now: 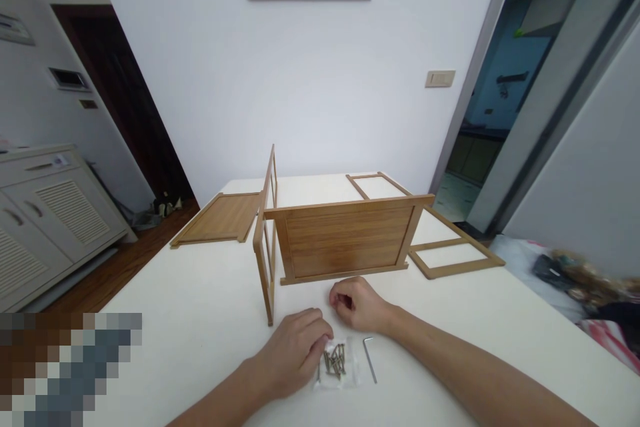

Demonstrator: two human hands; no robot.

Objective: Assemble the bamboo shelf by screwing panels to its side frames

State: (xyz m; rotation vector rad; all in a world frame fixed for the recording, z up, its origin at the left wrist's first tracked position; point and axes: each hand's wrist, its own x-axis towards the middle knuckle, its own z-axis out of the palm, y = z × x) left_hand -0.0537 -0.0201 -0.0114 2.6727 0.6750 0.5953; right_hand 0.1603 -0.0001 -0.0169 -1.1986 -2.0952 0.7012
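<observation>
Legible text, labels, brands, numbers, signs: none. Small pale patch [61, 160] on cabinet drawer [17, 172], left of frame: too small to read. Plastic bag [353, 368], bottom centre: no readable print.

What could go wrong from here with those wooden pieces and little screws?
The screws might spill if the left hand, at the clear bag, tugs it. The wooden frame standing on edge might tip if bumped. The loose hex key, lying between the bag and right forearm, could get brushed aside.
</observation>
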